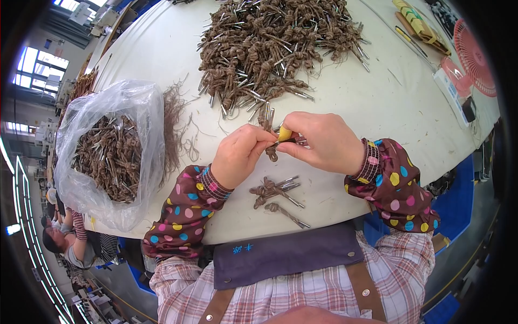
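Observation:
Above the table's middle, my left hand (240, 150) pinches a brown knotted cord (272, 153) with metal tips. Its knot hangs below the fingertips, and silver ends stick up above them. My right hand (325, 141) meets it from the right, closed on a small dark-bladed tool that looks like thread snips (292, 141), mostly hidden by the fingers. Something yellow (285, 134) covers the right index fingertip, perhaps a finger cot. Nearer me lie a small cluster of knotted cords (270, 190) and a single knotted cord (287, 215).
A big pile of knotted cords (259, 48) covers the far middle of the white table (388, 102). At left stand an open plastic bag (147, 108) of similar cords and loose brown threads (174, 124). A pink fan (474, 56) is far right. Another person (75, 243) sits at left.

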{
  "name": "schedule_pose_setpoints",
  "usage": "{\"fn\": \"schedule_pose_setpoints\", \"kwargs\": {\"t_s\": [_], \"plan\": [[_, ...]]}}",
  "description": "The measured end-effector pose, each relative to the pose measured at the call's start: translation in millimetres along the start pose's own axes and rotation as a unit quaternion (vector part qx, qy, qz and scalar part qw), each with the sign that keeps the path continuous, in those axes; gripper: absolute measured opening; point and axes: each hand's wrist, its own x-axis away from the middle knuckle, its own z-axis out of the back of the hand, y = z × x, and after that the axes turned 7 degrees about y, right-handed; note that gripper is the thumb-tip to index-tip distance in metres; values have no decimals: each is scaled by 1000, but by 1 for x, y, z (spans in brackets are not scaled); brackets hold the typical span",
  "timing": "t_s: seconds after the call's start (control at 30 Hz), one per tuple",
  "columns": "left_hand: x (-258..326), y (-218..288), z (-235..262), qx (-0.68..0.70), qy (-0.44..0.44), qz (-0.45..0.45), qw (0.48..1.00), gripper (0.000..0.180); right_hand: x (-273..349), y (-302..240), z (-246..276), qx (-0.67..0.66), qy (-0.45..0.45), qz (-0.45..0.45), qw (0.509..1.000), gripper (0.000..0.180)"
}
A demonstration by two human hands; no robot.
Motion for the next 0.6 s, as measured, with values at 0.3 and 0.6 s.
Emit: {"fn": "schedule_pose_setpoints", "kwargs": {"t_s": [0.3, 0.6], "plan": [[0, 6, 3, -6, 2, 54, 999, 7, -4, 2, 7, -60, 7, -15, 998, 20], [0, 6, -1, 41, -78, 13, 996, 4, -9, 22, -21, -351, 54, -113, 928, 25]]}}
